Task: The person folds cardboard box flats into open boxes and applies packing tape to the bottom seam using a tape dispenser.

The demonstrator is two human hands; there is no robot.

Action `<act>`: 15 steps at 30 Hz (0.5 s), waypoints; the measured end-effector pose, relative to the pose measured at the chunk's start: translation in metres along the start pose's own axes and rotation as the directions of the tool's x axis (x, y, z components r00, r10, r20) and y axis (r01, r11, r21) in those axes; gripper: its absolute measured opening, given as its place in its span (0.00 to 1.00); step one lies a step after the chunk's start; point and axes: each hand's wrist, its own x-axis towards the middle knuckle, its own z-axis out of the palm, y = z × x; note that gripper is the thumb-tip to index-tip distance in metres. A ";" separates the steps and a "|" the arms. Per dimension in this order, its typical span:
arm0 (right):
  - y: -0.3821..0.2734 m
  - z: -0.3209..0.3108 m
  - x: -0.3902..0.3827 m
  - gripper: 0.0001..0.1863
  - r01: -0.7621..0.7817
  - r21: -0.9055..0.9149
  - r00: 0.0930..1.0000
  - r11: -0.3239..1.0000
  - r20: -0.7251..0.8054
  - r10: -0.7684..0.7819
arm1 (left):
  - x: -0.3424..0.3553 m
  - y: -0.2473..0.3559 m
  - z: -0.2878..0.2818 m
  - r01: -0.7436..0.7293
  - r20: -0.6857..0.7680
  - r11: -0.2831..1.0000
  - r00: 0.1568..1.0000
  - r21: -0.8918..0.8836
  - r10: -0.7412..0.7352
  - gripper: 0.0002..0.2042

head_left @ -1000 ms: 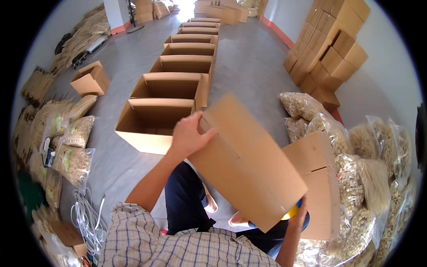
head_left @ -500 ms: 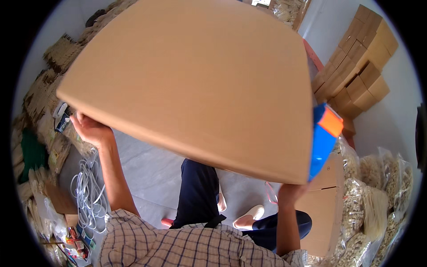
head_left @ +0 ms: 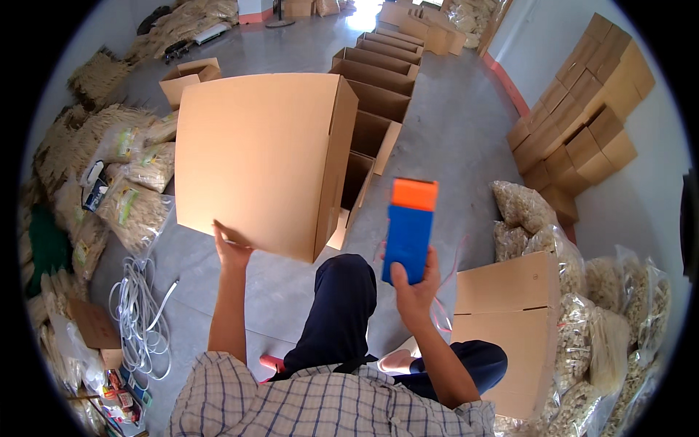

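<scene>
My left hand (head_left: 233, 251) grips the lower edge of a large brown cardboard box (head_left: 255, 160), fingers partly hidden behind it. The box is held tilted above the floor, with one broad plain side turned up toward me. Out to the right, my right hand (head_left: 419, 285) is closed around the lower end of a flat blue block-shaped tool with an orange end (head_left: 410, 233). That tool stands apart from the box, orange end pointing away from me; its exact kind does not show.
A row of open cardboard boxes (head_left: 375, 87) stretches away behind the held box. A flattened carton (head_left: 506, 342) lies at the right, beside bagged goods (head_left: 582, 328). Stacked cartons (head_left: 582, 102) line the right wall. Coiled white strapping (head_left: 142, 320) and bags (head_left: 138, 211) lie left.
The box has swung down and left, uncovering the row of boxes behind. My right hand has left its edge and moved inward and up with the blue tool.
</scene>
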 end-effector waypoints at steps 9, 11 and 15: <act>-0.002 -0.095 -0.028 0.21 -0.076 0.075 0.964 0.994 -0.249 0.093 | 0.016 -0.006 -0.101 0.054 -0.599 0.980 0.797 0.193 0.074 0.39; 0.001 -0.115 -0.037 0.21 -0.106 0.035 0.949 0.994 -0.295 0.111 | -0.007 -0.014 -0.108 -0.155 -0.281 0.985 0.951 -0.072 0.129 0.43; 0.001 -0.152 -0.058 0.19 -0.178 -0.032 0.905 0.984 -0.398 0.151 | -0.052 0.012 -0.079 0.139 -0.122 0.978 0.980 -0.158 -0.159 0.51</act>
